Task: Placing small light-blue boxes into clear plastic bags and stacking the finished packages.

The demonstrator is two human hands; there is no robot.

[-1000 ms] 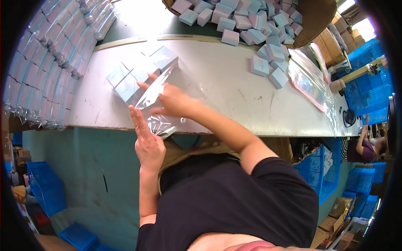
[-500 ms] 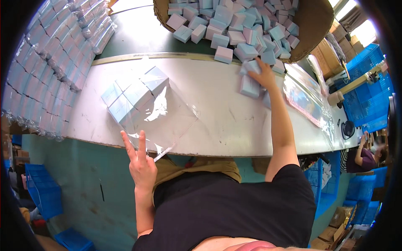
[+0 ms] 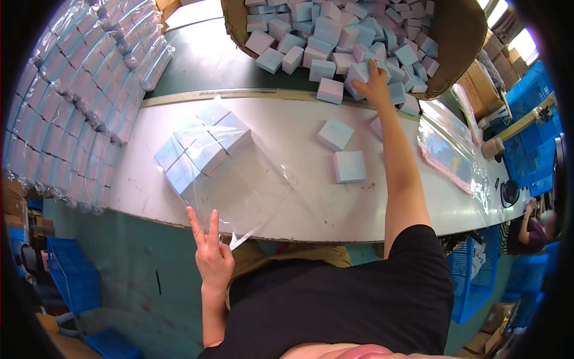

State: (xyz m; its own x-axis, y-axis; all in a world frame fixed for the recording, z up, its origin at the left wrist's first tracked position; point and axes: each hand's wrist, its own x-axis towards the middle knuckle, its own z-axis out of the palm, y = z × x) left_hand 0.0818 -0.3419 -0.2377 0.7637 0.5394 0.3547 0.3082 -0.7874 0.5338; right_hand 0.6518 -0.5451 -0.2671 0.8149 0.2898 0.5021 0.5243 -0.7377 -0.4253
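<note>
Toward the left of the white table, a clear plastic bag point(image 3: 263, 173) lies over a block of several small pale blue-and-pink boxes point(image 3: 206, 143). At the near edge of that bag is my left hand point(image 3: 214, 257), index and middle fingers stretched out in a V at its mouth, the other fingers curled. My right hand point(image 3: 376, 90) reaches to the heap of boxes at the back, its fingers curved around one small box point(image 3: 360, 73). Two loose boxes lie on the table before it, a pale box point(image 3: 336, 133) and another box point(image 3: 350, 166); a third is partly hidden by my forearm.
A large open cardboard carton point(image 3: 457, 48) spills its heap of boxes onto the table. Wrapped stacks of boxes point(image 3: 72, 113) rise at the left. Flat plastic bags point(image 3: 448, 152) lie at the right, near a small black fan point(image 3: 510, 192). Another person point(image 3: 532, 230) works farther right.
My right hand has left the boxes on the table and moved away from me to the heap. The loose boxes now lie free. My left hand keeps its V at the bag.
</note>
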